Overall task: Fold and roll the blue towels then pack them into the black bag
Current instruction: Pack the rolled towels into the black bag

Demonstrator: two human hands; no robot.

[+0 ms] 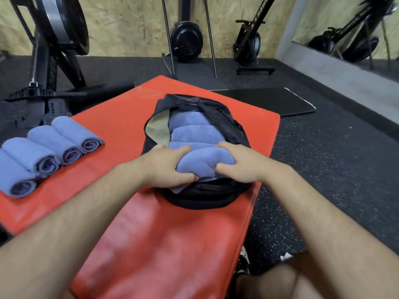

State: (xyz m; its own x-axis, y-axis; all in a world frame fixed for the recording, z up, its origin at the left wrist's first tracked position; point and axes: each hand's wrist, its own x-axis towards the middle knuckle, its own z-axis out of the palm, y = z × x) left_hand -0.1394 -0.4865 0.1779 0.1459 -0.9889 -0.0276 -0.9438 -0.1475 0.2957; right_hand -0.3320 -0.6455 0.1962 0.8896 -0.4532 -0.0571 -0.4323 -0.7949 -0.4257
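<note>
Blue towel (pixel 205 162), gripped tight by our left hand (pixel 170 167) and right hand (pixel 239 164), enters the black bag (pixel 207 197). Rolls (pixel 54 147) at nine o'clock likely next.

The mat (pixel 121 126) is bright red. On it the bag (pixel 205 197) is black, with an olive-tan lining (pixel 157 130) showing at its left side. The packed towels (pixel 194 134) and the nearest towel (pixel 205 162) are periwinkle blue, as are the four rolled towels (pixel 43 152) at left, whose ends show darker spirals. The floor (pixel 323 169) is charcoal flecked with white. The far wall (pixel 129 24) is pale tan, flaked chipboard. The exercise machines (pixel 185 42) are black.
</note>
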